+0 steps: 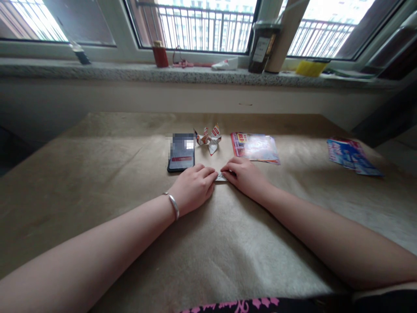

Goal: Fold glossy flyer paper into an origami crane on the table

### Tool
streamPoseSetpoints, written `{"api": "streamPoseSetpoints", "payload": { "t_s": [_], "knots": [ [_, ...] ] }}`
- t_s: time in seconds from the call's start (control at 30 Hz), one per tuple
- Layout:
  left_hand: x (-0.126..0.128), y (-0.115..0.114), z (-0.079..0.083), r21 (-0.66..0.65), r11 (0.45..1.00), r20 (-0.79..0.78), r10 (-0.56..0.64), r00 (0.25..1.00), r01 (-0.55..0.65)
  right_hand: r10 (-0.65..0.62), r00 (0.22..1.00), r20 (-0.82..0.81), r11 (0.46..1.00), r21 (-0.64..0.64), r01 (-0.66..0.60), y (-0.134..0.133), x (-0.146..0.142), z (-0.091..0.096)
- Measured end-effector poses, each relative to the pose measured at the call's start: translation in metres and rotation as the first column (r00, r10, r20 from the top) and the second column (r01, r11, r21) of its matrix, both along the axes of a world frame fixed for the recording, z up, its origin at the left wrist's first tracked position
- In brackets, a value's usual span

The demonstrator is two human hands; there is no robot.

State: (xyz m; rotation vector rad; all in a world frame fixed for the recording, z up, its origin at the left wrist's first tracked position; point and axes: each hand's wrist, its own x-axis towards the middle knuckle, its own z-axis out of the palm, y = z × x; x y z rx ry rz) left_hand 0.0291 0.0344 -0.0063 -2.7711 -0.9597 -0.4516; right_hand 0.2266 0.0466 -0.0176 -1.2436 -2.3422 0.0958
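A small folded piece of paper (221, 177), pale with faint print, lies on the table between my hands. My left hand (196, 186), with a silver bangle at the wrist, presses its fingertips on the paper's left end. On the right end rest the bent, closed fingers of my right hand (245, 174). Most of the paper is hidden under the fingers. Just beyond stand folded paper cranes (213, 139), white with red and orange print. A phone (183, 153) lies flat next to my left hand. Behind my right hand is a stack of printed leaflets (256, 148).
Blue and red leaflets (353, 156) lie fanned at the table's right side. Beyond the brown table (130, 243) runs a granite windowsill (124, 74), bearing a red bottle (160, 55), a dark jar (262, 48) and a yellow item (311, 68).
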Motion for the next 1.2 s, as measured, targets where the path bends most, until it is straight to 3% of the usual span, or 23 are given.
{"api": "streamPoseSetpoints", "payload": {
  "t_s": [0.27,0.43,0.8,1.03,1.2],
  "knots": [
    [-0.005,0.004,-0.002,-0.052,0.999,0.043,-0.006,0.999,0.008,-0.019,0.999,0.046,0.999,-0.032,0.021,-0.001,0.004,0.000],
    [-0.007,0.006,-0.004,-0.083,0.996,0.069,-0.008,0.998,0.013,0.031,0.999,0.039,0.999,-0.042,-0.030,-0.003,0.003,0.000],
    [-0.007,0.011,-0.008,-0.076,0.996,0.150,-0.036,0.988,0.048,0.070,0.998,0.008,0.997,0.015,-0.070,-0.011,-0.002,0.002],
    [-0.007,0.011,-0.008,-0.072,0.996,0.093,-0.050,0.994,0.056,0.096,0.995,0.009,0.995,0.040,-0.097,-0.012,-0.005,-0.001],
    [-0.005,0.006,-0.003,-0.002,0.999,-0.052,-0.038,0.998,0.038,0.118,0.989,0.091,0.990,0.063,-0.124,-0.014,-0.007,0.000]
  ]
}}
